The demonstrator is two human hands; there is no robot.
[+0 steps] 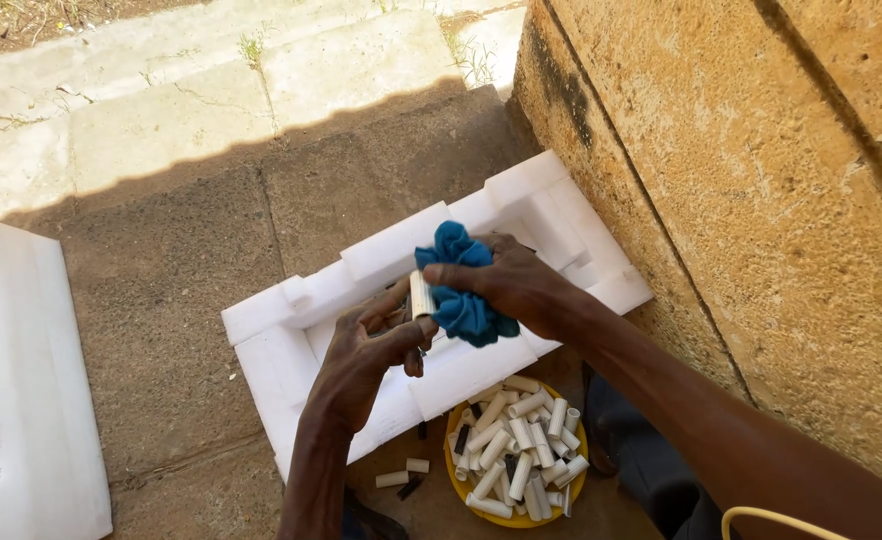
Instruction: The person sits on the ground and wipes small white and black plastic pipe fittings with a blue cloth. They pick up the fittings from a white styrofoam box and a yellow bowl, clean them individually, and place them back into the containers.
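My left hand (371,350) holds a short white plastic tube (421,294) by its lower end, fingers curled around it. My right hand (516,285) grips a bunched blue cloth (461,300) and presses it against the tube's side. Both hands hover over a white foam packing piece (281,340) lying on the concrete ground. Just below the hands a yellow bowl (516,520) is heaped with several similar white tube pieces (516,450).
Two loose white tube pieces (403,472) and a small dark bit lie on the ground left of the bowl. A rough tan stone wall (761,200) rises on the right. Another white foam slab (21,380) lies at the left edge. A yellow cord (761,515) curves at the bottom right.
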